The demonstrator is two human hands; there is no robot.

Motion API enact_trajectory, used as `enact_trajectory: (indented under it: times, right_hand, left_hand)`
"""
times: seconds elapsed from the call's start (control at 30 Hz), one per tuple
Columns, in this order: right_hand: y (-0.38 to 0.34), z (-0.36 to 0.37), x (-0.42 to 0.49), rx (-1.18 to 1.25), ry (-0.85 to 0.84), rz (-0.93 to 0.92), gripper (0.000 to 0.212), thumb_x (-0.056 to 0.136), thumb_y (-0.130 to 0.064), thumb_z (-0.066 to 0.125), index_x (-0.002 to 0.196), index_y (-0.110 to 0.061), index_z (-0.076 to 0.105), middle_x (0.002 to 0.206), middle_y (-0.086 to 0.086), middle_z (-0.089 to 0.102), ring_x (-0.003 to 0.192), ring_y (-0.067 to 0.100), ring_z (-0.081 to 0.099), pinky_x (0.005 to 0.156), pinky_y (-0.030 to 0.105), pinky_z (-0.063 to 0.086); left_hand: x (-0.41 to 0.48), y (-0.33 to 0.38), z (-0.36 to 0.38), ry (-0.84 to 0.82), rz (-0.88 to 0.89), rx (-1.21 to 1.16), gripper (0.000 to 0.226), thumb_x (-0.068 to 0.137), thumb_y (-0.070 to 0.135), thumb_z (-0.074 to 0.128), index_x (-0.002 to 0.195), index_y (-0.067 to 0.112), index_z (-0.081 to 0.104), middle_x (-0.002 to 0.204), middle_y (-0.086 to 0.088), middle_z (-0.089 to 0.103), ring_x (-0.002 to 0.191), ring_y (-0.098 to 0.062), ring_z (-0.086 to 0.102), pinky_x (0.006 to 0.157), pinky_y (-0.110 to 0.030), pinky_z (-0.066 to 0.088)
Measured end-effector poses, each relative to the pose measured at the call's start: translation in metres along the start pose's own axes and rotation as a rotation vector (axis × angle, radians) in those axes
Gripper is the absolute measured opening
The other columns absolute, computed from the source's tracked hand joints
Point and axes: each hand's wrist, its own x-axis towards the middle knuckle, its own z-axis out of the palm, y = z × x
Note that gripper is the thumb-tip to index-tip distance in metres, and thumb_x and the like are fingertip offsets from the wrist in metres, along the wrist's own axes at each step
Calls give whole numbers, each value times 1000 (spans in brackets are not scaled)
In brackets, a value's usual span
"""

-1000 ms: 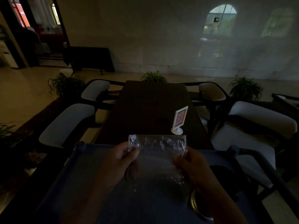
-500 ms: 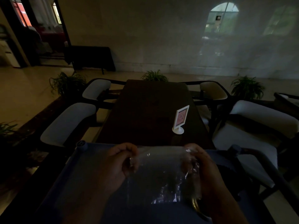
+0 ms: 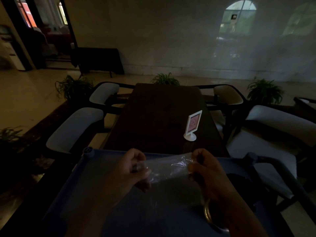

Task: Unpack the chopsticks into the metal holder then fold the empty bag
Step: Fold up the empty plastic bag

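The clear plastic bag [image 3: 168, 170] is stretched between my two hands above the blue cart top [image 3: 95, 189]. My left hand [image 3: 131, 170] pinches its left edge and my right hand [image 3: 206, 170] pinches its right edge. The bag looks empty and is doubled over, its far edge turned down toward me. A curved metal rim [image 3: 207, 213], apparently the metal holder, shows just under my right forearm; the rest of it is hidden. No chopsticks are visible in this dim view.
Beyond the cart stands a dark wooden table [image 3: 159, 117] with a small white sign stand [image 3: 192, 126] on it. Pale cushioned chairs [image 3: 73, 129] flank the table on both sides. Potted plants [image 3: 73, 88] sit further back.
The bag's upper edge has come down toward me, so the sheet that stood tall a second ago is now a low, folded band. Both hands have kept their hold and shifted slightly apart.
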Motion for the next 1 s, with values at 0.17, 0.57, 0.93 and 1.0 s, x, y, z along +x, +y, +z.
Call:
enact_trajectory:
  times: [0.17,0.57,0.93,1.0]
  right_hand:
    - [-15,2,8,-304,-205,-22,25,89,1,58,99,-21,61,91,3,67,71,15,67,58,25,52]
    - [-9,19,5,292,-131,300,73,83,-72,31,114,-19,72,116,10,72,96,25,69,75,38,54]
    - [0,27,-5,-103,-197,129,17,79,-24,67,91,-19,77,98,8,76,88,20,71,70,27,59]
    - [0,27,-7,-183,-144,103,13,82,-23,65,86,-22,77,92,7,76,82,19,71,67,26,57]
  left_hand:
    - [3,3,-2,-259,-220,138,32,82,2,71,107,22,66,99,-3,76,85,-10,72,68,-22,55]
    - [4,4,22,178,-57,-68,24,88,15,63,112,19,65,105,-4,73,97,-17,70,72,-29,54]
    - [5,1,32,79,114,-31,18,90,15,61,109,16,61,103,-6,73,92,-18,72,70,-26,58]
    - [4,0,30,37,83,-53,24,90,13,60,114,16,61,105,-7,73,95,-18,72,71,-25,58]
